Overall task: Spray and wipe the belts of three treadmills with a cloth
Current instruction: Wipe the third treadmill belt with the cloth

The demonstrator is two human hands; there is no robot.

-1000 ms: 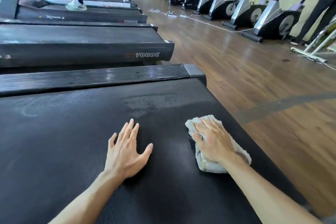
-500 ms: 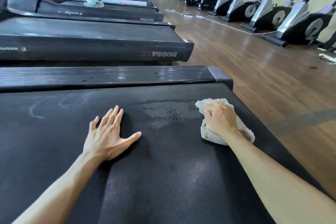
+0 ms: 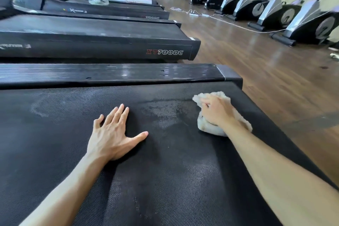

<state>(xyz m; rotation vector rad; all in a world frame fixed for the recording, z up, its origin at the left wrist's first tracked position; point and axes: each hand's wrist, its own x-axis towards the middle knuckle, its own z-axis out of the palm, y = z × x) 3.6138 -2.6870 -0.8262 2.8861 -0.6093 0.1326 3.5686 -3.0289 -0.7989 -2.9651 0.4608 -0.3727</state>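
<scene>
Your two bare forearms reach forward over a black treadmill belt [image 3: 165, 180] that fills the lower half of the view. Your left hand [image 3: 111, 134] lies flat on the belt at about 9 o'clock from centre, palm down, fingers straight and close together, thumb spread out toward 3 o'clock. Your right hand [image 3: 216, 110] sits at about 2 o'clock from the left one, well apart from it, and presses down on a crumpled off-white cloth [image 3: 211, 128]; the fingers bend over the top of the cloth, and the cloth bulges out in front of and below the palm. The cloth rests on the belt close to its far right corner. Between your hands a pale, damp-looking patch [image 3: 163, 113] marks the belt. Beyond the belt, at 12 o'clock, runs a glossy black side rail [image 3: 110, 73]. Past it stands a neighbouring treadmill [image 3: 91, 42] lettered "XT7000C". At 1 to 2 o'clock a row of exercise bikes [image 3: 271, 9] stands on a wooden floor [image 3: 256, 64].
</scene>
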